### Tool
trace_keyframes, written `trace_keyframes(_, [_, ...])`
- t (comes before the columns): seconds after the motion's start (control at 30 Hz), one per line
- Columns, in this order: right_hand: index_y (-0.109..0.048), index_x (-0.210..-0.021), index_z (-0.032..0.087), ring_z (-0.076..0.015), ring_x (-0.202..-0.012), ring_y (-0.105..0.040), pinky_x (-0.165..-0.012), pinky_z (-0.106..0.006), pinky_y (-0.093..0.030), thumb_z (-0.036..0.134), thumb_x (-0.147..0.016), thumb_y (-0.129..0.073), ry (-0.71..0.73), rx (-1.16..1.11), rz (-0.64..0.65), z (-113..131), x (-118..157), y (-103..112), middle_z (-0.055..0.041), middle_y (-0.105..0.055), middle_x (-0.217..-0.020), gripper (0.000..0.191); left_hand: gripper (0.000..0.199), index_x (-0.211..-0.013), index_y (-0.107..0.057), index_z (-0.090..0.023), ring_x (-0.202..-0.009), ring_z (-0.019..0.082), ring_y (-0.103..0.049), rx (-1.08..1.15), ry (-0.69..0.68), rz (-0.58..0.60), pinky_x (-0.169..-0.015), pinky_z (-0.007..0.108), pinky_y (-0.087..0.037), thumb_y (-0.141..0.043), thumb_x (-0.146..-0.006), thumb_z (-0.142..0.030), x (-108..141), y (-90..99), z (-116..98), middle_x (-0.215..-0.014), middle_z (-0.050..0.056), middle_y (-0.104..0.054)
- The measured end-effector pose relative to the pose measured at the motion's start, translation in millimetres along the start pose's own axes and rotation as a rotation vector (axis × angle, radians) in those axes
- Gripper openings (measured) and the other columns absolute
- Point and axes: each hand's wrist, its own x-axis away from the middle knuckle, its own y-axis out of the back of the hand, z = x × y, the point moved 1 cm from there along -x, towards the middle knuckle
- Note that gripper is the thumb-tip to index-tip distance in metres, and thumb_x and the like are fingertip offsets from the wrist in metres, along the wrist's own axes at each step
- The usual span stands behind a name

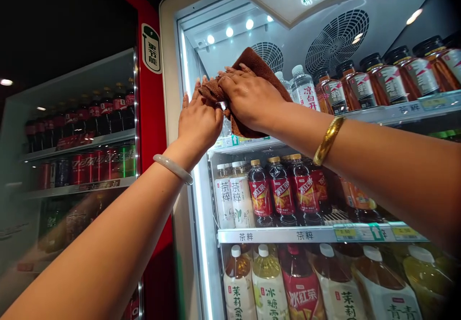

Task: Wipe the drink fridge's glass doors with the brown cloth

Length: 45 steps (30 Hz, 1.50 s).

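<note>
A brown cloth (pixel 264 67) is bunched up against the glass front of a lit drinks cooler. My right hand (pixel 248 99) lies over the cloth with its fingers bent around part of it, and a gold bangle circles that wrist. Just left of it, my left hand (pixel 200 123) rests near the glass edge. Its fingers point upward and apart, touching a twisted corner of the cloth; a pale bangle is on that wrist. Both hands are at upper-shelf height. Whatever lies under my right palm is hidden by the cloth.
Behind the glass, an upper shelf (pixel 389 112) holds dark-capped bottles, with red-labelled tea bottles (pixel 283 192) below and large bottles (pixel 304 286) at the bottom. A red-framed cooler (pixel 153 118) with cola bottles and cans stands at left. A lit sign (pixel 288 5) hangs on top.
</note>
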Motion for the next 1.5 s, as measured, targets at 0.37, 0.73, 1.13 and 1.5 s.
trace_keyframes(0.37, [-0.052,-0.15,0.01,-0.0219,-0.158,-0.035,-0.135,-0.045,-0.024,0.012,-0.101,-0.029,0.038,0.012,0.097,29.0,1.0,-4.9,-0.0103,-0.048,-0.164,0.054,0.072,-0.167,-0.026,-0.01,-0.166,0.027,-0.013,0.021,0.011,0.003,-0.137,0.053,-0.009,-0.032,-0.098,-0.03,12.2,-1.4,16.8,-0.175,0.01,-0.021])
trace_keyframes(0.73, [-0.058,-0.143,0.008,-0.0237,-0.156,-0.038,-0.136,-0.044,-0.021,0.013,-0.101,-0.027,0.001,0.031,0.016,36.6,7.6,-11.3,-0.0115,-0.051,-0.161,0.052,0.072,-0.166,-0.029,-0.006,-0.165,0.03,-0.013,-0.025,0.013,0.026,-0.137,0.057,-0.011,-0.031,-0.097,-0.027,17.1,2.8,11.6,-0.175,0.012,-0.022])
trace_keyframes(1.13, [-0.058,-0.146,0.009,-0.024,-0.155,-0.04,-0.135,-0.042,-0.025,0.013,-0.103,-0.029,0.01,-0.002,0.027,49.1,17.7,-10.0,-0.0125,-0.051,-0.161,0.051,0.07,-0.161,-0.036,0.001,-0.163,0.035,-0.023,-0.07,-0.002,0.059,-0.134,0.062,-0.012,-0.029,-0.097,-0.026,34.3,9.5,8.3,-0.168,0.019,-0.037])
trace_keyframes(1.5, [-0.061,-0.143,0.011,-0.0219,-0.152,-0.045,-0.133,-0.043,-0.031,0.011,-0.105,-0.032,0.049,-0.054,0.038,48.7,32.6,-4.4,-0.0121,-0.055,-0.157,0.048,0.073,-0.164,-0.03,-0.001,-0.165,0.034,-0.015,-0.041,0.025,0.079,-0.135,0.059,-0.013,-0.034,-0.097,-0.03,45.1,12.0,-1.4,-0.172,0.019,-0.026])
